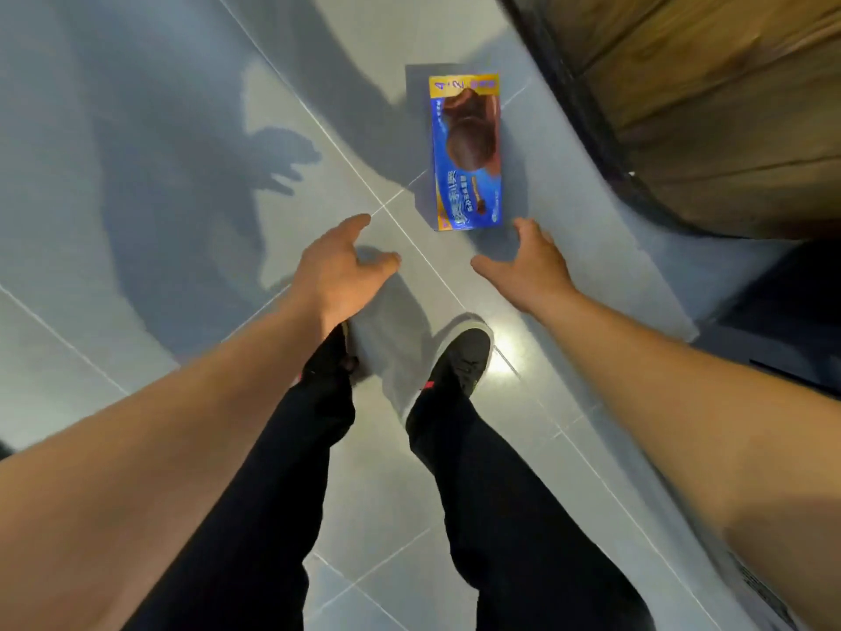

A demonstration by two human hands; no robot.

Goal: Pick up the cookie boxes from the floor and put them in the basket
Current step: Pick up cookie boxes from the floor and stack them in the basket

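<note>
A single head-worn, wide-angle view looks forward and steeply down from standing height; lines bow toward the frame edges; the tiled floor fills most of the field; both forearms enter from the lower corners and converge toward the centre; the left hand and right hand sit mid-frame; legs and one shoe lie directly beneath the lens; no second view exists.

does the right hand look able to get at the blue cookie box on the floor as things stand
Probably yes. The right hand is open, just short of the near end of the cookie box, with only bare floor tile between them. The left hand is off to the side.
</note>
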